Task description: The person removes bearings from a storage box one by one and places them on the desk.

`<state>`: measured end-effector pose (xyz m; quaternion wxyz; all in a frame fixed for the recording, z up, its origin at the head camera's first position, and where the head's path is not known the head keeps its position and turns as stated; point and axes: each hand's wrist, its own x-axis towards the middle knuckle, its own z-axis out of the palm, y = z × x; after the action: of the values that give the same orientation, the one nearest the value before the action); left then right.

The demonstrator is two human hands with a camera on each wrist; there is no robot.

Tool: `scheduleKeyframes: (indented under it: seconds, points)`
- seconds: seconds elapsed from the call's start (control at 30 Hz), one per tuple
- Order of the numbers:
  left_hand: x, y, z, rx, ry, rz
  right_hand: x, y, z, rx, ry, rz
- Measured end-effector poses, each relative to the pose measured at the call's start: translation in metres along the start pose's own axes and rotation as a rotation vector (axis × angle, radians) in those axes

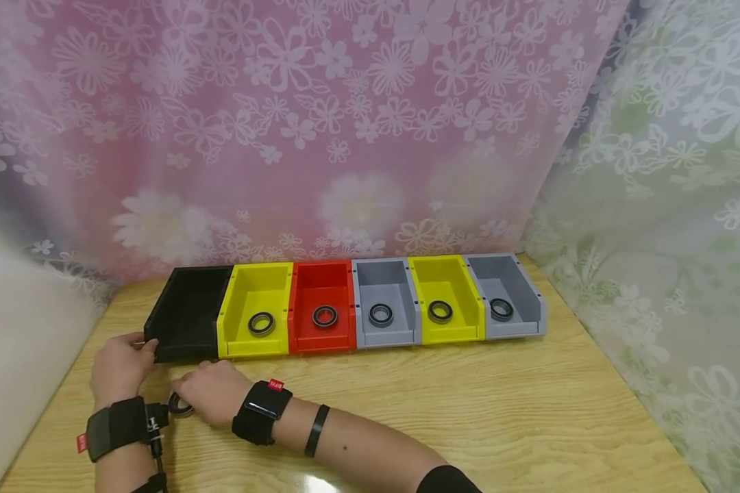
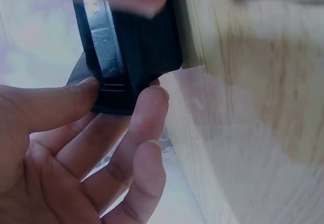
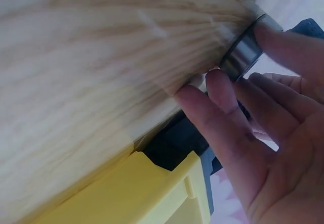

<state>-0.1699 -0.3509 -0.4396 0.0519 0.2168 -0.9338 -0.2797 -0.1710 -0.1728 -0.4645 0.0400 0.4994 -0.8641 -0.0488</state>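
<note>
At the right hand (image 1: 216,395), black-and-silver ring (image 3: 244,54)

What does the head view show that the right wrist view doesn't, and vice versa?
Head only: the red bin, two grey bins and five bearings lying in bins. Right wrist only: the palm side of the right hand, where its fingers pinch a bearing. Both: that hand, that bearing, a yellow bin and the black bin.

Bearing (image 1: 175,407) partly behind right hand (image 1: 217,393)
</note>
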Motion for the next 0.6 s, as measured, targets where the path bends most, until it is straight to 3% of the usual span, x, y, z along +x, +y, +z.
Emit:
scheduleKeyframes:
  seconds: [0.27, 0.6]
  points:
    - [0.0002, 0.0, 0.0001, 0.011, -0.007, -0.012, -0.0005, 0.0011, 0.0017, -0.002, 0.047, 0.017]
    - [-0.0003, 0.0017, -0.0002, 0.013, -0.01, -0.013, 0.0024, 0.0009, 0.0023, 0.007, 0.034, 0.03]
